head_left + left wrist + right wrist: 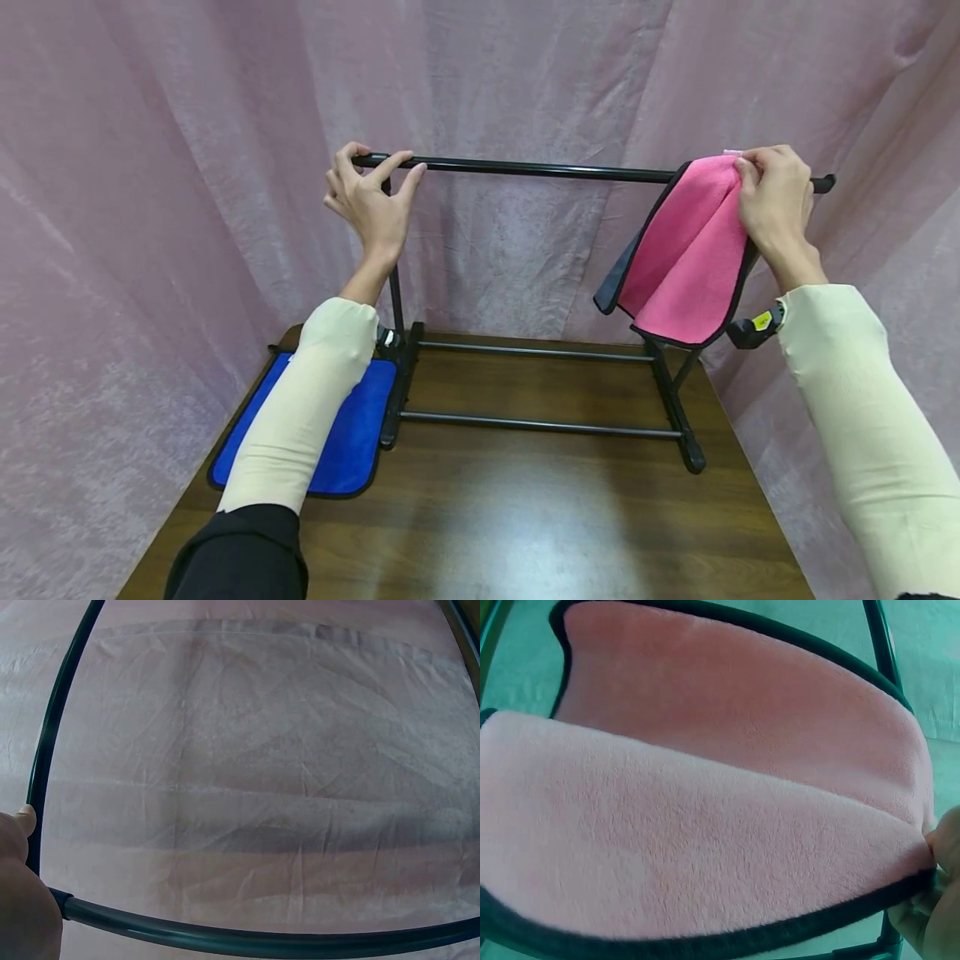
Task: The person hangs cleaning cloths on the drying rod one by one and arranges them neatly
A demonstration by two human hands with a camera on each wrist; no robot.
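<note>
A black drying rack [540, 172] stands at the back of a wooden table [525, 517]. My left hand [378, 171] grips the left end of its top rail, fingers curled over the bar; in the left wrist view the rail [225, 939] runs past my thumb [22, 825]. A pink cloth [693, 250] with dark edging hangs folded over the rail's right end. My right hand [750, 171] pinches the cloth's top edge at the rail. The pink cloth [705, 825] fills the right wrist view, with my fingers [945, 855] at its right corner.
A blue cloth [352, 442] lies flat on the table's left side, partly under my left forearm. Pink curtains [150, 208] close in the back and both sides. The rack's lower bars [540, 427] cross the table's far half.
</note>
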